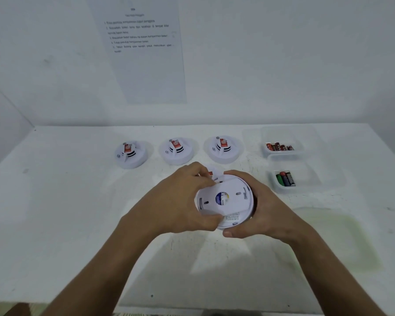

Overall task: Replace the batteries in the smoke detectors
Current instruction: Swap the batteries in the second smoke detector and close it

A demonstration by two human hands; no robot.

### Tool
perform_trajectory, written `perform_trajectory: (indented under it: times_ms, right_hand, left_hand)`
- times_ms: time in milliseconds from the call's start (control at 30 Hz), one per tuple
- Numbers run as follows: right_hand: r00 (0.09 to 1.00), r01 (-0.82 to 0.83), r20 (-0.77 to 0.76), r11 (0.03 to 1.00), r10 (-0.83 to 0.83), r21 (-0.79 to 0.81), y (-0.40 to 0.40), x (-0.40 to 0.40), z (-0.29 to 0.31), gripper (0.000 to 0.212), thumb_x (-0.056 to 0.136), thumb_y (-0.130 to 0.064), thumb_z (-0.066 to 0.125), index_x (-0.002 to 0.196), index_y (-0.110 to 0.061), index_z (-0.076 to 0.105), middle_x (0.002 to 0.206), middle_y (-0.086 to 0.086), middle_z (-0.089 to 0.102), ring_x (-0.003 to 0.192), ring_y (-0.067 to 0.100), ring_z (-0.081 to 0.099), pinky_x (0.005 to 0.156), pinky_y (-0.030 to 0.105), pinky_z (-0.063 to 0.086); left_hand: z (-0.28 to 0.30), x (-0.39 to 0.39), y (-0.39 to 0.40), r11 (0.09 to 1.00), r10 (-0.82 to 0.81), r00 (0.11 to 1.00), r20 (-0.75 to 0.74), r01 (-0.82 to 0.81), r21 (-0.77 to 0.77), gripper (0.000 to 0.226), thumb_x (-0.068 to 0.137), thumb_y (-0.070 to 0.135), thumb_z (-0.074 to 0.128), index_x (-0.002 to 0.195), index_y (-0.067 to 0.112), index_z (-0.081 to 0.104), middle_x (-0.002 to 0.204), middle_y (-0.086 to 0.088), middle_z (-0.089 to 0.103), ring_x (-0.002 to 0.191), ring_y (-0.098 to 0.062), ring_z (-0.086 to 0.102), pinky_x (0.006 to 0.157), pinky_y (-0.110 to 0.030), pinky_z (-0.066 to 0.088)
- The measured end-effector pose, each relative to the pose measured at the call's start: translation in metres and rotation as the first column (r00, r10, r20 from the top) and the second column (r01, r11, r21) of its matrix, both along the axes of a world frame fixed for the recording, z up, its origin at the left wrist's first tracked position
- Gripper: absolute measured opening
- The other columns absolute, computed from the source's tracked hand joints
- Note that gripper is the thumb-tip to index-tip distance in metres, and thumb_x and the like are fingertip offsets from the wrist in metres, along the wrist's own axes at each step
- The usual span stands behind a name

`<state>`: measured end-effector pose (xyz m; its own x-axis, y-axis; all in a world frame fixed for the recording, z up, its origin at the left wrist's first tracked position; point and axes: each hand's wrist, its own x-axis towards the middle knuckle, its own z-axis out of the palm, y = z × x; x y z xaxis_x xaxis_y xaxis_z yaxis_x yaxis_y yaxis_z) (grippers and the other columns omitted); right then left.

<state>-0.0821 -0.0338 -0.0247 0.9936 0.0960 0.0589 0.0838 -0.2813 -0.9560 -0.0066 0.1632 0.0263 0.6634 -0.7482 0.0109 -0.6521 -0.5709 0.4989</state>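
I hold a white round smoke detector [232, 201] above the table's middle, its back turned up toward me, showing a blue-and-yellow battery through a central hole. My left hand [180, 199] grips its left rim and back plate with thumb and fingertips. My right hand [258, 208] cups its right side and underside. Three more white detectors stand face up in a row behind: left [131, 153], middle [177, 150], right [224, 148], each with a red label on top. Another detector [212, 173] peeks out just behind my fingers, mostly hidden.
At the right stand two clear plastic tubs: the far one [283, 135] holds several red batteries [279, 147], the near one [306, 176] holds green and black batteries [285, 178]. A clear lid [335, 236] lies at the near right. A printed sheet [144, 49] hangs on the wall.
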Motion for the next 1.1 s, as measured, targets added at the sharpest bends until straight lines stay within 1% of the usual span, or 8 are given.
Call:
perform_trajectory:
  times_ms: [100,267,433,533,667,800,933,1100]
  right_hand:
    - [1.000,-0.005,0.009,1.000,0.005,0.020,0.001,0.002,0.002,0.092,0.055,0.003,0.092,0.132,-0.023,0.050,0.129,-0.016,0.061,0.120,0.009,0.059,0.088,0.018,0.051]
    - [1.000,-0.007,0.014,1.000,0.006,0.015,0.002,0.008,0.003,0.092,0.055,0.003,0.092,0.132,-0.026,0.050,0.126,-0.017,0.063,0.118,0.009,0.060,0.088,0.019,0.052]
    - [1.000,-0.018,-0.002,1.000,0.018,-0.013,-0.002,0.016,0.004,0.094,0.057,-0.001,0.093,0.135,-0.024,0.048,0.125,-0.016,0.062,0.119,0.010,0.059,0.095,0.028,0.054]
    - [0.999,-0.032,-0.006,0.999,0.032,-0.007,-0.003,0.020,0.004,0.091,0.057,0.000,0.092,0.133,-0.026,0.048,0.123,-0.017,0.062,0.118,0.010,0.059,0.091,0.022,0.054]
    - [0.999,-0.038,-0.015,0.999,0.038,-0.012,-0.004,0.027,0.001,0.093,0.057,-0.003,0.093,0.134,-0.027,0.047,0.124,-0.015,0.062,0.118,0.011,0.059,0.094,0.024,0.054]
    - [0.998,-0.055,-0.026,0.998,0.054,-0.028,-0.004,0.034,0.000,0.092,0.057,-0.002,0.093,0.132,-0.030,0.047,0.123,-0.017,0.061,0.118,0.007,0.059,0.091,0.017,0.051]
    - [0.999,-0.047,-0.020,0.999,0.047,-0.023,-0.010,0.040,0.002,0.091,0.058,-0.003,0.093,0.133,-0.029,0.049,0.124,-0.015,0.062,0.119,0.010,0.059,0.092,0.022,0.053]
    - [0.999,-0.047,-0.026,0.998,0.047,-0.029,-0.015,0.044,0.001,0.091,0.057,-0.001,0.092,0.131,-0.030,0.049,0.123,-0.017,0.062,0.117,0.006,0.059,0.089,0.016,0.051]
  left_hand:
    - [0.002,0.000,-0.001,1.000,0.015,1.000,0.009,-0.016,0.020,0.059,0.060,0.061,0.065,0.108,0.026,0.068,0.110,0.017,0.050,0.101,-0.003,0.049,0.084,-0.032,0.051]
    - [0.005,0.007,0.002,1.000,0.006,1.000,-0.004,-0.006,0.026,0.063,0.061,0.063,0.064,0.114,0.028,0.065,0.113,0.016,0.051,0.102,-0.003,0.052,0.085,-0.032,0.052]
    - [0.000,0.014,0.002,0.997,-0.003,0.998,-0.063,-0.001,-0.076,0.065,0.067,0.059,0.073,0.125,0.032,0.060,0.117,0.021,0.049,0.107,0.001,0.050,0.083,-0.016,0.047]
    - [-0.004,0.019,0.001,0.993,0.012,0.996,-0.088,-0.022,-0.118,0.064,0.066,0.057,0.076,0.123,0.035,0.061,0.117,0.024,0.048,0.107,0.005,0.049,0.078,-0.010,0.043]
    - [-0.005,0.023,-0.003,0.990,0.017,0.996,-0.083,-0.028,-0.139,0.064,0.062,0.059,0.076,0.120,0.037,0.062,0.115,0.024,0.048,0.106,0.006,0.049,0.074,-0.007,0.042]
    - [-0.007,0.027,-0.006,0.988,0.018,0.993,-0.120,-0.036,-0.151,0.065,0.061,0.055,0.081,0.121,0.038,0.060,0.115,0.023,0.047,0.105,0.004,0.052,0.075,-0.009,0.047]
    - [-0.008,0.031,-0.008,0.992,0.000,0.994,-0.106,-0.013,-0.124,0.065,0.063,0.054,0.080,0.122,0.035,0.060,0.119,0.023,0.045,0.106,0.003,0.051,0.078,-0.013,0.050]
    - [-0.008,0.036,-0.012,0.994,-0.022,0.996,-0.084,0.013,-0.105,0.068,0.063,0.055,0.080,0.123,0.031,0.060,0.122,0.022,0.043,0.107,0.003,0.049,0.082,-0.015,0.050]
